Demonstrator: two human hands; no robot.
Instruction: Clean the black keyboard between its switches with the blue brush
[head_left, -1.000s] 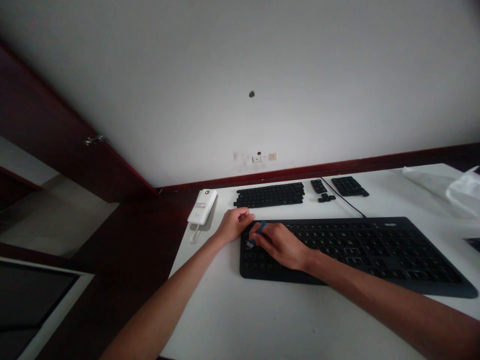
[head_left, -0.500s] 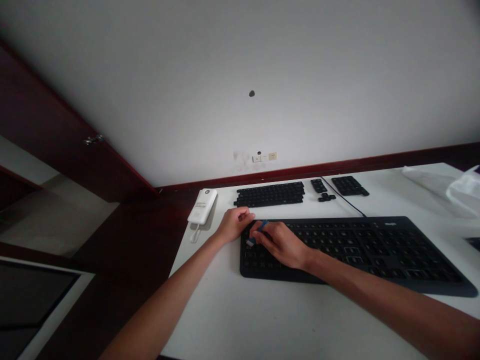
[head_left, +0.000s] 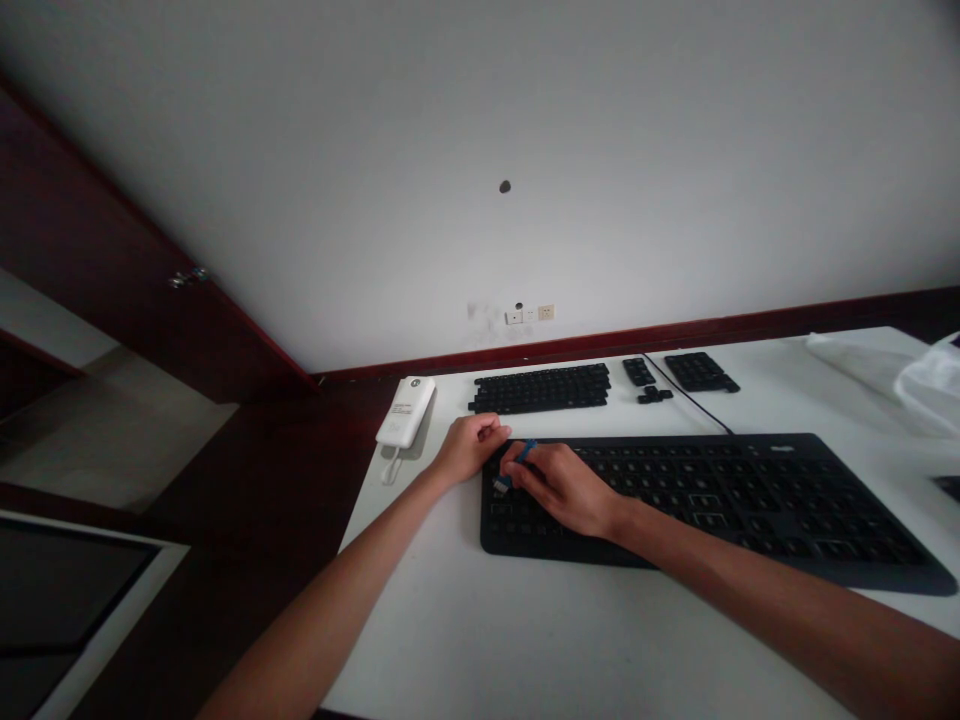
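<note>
A black keyboard (head_left: 750, 500) lies across the white table (head_left: 465, 620), with its keycaps removed. My right hand (head_left: 562, 488) rests on the keyboard's left end, fingers closed round a small blue tool (head_left: 517, 465) whose tip points down at the key bed. My left hand (head_left: 469, 448) sits curled in a loose fist at the keyboard's top left corner, touching its edge; what it holds, if anything, is hidden.
Rows of loose black keycaps (head_left: 540, 388) lie at the back of the table, with smaller groups of keycaps (head_left: 697, 372) to the right. A white power bank (head_left: 406, 412) sits at the table's left edge. A cable (head_left: 686, 398) runs back from the keyboard. White plastic bags (head_left: 915, 380) lie far right.
</note>
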